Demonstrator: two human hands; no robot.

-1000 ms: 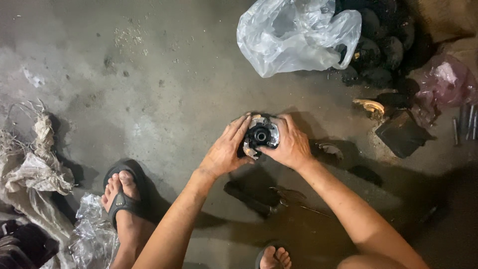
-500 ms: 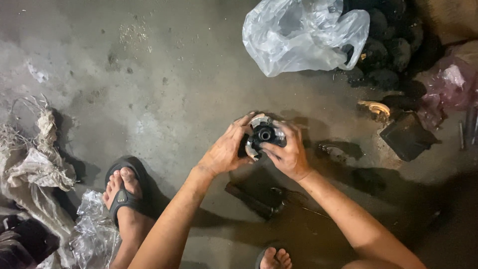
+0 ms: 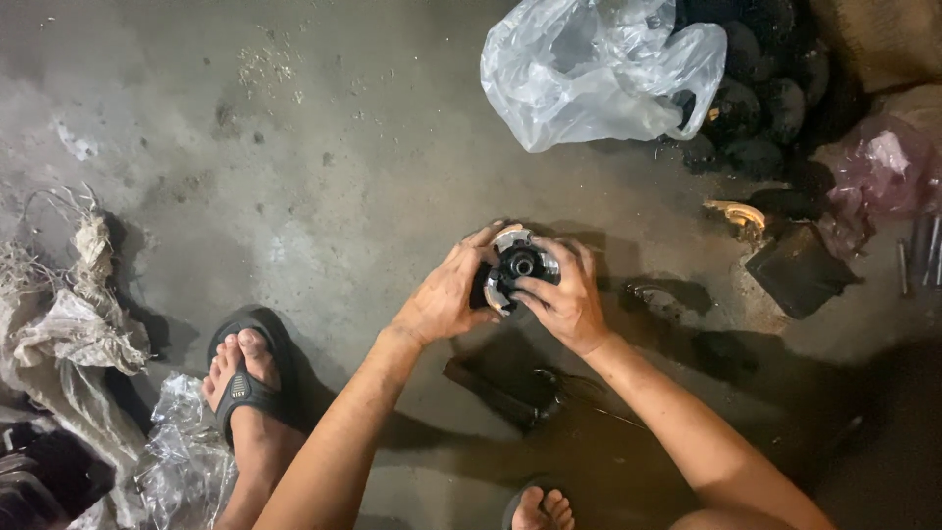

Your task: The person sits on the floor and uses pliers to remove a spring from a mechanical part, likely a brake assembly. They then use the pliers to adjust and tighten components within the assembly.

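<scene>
Both my hands hold a small round metal part (image 3: 520,263) with a dark centre hole and shiny outer segments, above a stained concrete floor. My left hand (image 3: 446,294) wraps its left side, fingers curled over the rim. My right hand (image 3: 567,299) grips the right side, thumb pressing across the face near the hole. The back of the part is hidden by my fingers.
A clear plastic bag (image 3: 599,69) lies at the top, beside a pile of dark round parts (image 3: 765,88). A dark flat piece (image 3: 800,270) and pink bag (image 3: 883,167) lie right. A dark tool (image 3: 505,388) rests under my arms. My sandalled foot (image 3: 240,378), rags (image 3: 69,324) left.
My right thumb has shifted across the face of the part and the part has turned slightly in my hands. The hands stay in the same spot.
</scene>
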